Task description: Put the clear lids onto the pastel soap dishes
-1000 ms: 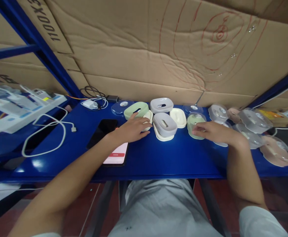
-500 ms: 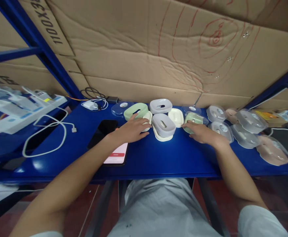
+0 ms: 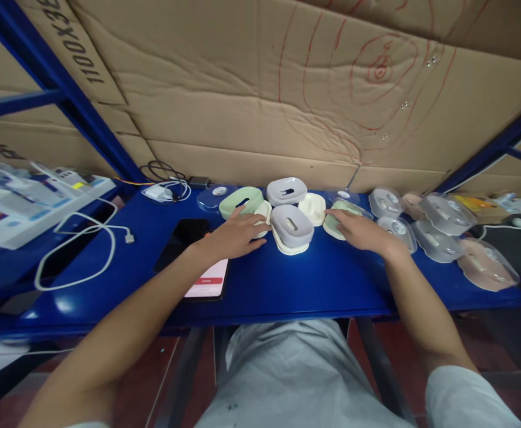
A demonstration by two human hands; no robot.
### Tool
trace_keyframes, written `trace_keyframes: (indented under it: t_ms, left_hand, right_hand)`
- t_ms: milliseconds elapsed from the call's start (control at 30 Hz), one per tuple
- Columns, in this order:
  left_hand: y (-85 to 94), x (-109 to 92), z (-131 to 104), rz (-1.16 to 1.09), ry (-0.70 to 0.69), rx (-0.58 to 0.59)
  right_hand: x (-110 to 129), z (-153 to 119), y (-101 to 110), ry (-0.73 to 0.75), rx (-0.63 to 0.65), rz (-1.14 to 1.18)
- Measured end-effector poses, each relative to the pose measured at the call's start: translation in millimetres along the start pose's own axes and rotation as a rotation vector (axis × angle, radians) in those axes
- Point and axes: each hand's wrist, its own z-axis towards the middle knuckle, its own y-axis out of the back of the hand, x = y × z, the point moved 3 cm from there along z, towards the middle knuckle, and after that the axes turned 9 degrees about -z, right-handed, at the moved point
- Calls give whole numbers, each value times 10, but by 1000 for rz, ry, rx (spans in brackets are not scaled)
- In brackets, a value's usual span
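Observation:
My left hand point(image 3: 236, 233) lies with fingers spread over a cream oval tray point(image 3: 264, 211), its index finger reaching to the green slotted soap dish point(image 3: 241, 202) behind. My right hand point(image 3: 361, 230) has its fingers bent onto a pale green tray point(image 3: 332, 227), which they partly hide. Between the hands, a grey-lilac slotted soap dish point(image 3: 292, 226) sits on a cream tray point(image 3: 291, 248). Another grey-lilac soap dish point(image 3: 286, 190) stands behind it. Beside that lies a second cream tray point(image 3: 313, 209), close to my right fingertips.
Clear lids point(image 3: 216, 197) lie at the back. Several lidded soap boxes point(image 3: 448, 214) crowd the right. A phone with a lit screen point(image 3: 204, 282) and a dark phone point(image 3: 180, 241) lie by my left forearm. A power strip point(image 3: 46, 214) and white cable point(image 3: 109, 244) occupy the left.
The whole view has shifted slightly. My right hand has moved a little left and forward on the pale green tray, showing more of its front edge. My left hand stays in place.

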Motion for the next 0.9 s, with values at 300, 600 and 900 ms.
trace_keyframes:
  t_ms: [300, 600, 900]
  left_hand:
    - [-9, 5, 11, -5, 1, 20]
    - [-4, 2, 10, -24, 6, 20]
    - [-14, 3, 16, 4, 5, 29]
  right_hand:
    - [131, 74, 188, 73, -329, 100]
    - [202, 193, 99, 132, -344, 69]
    - [-654, -623, 223, -526, -223, -23]
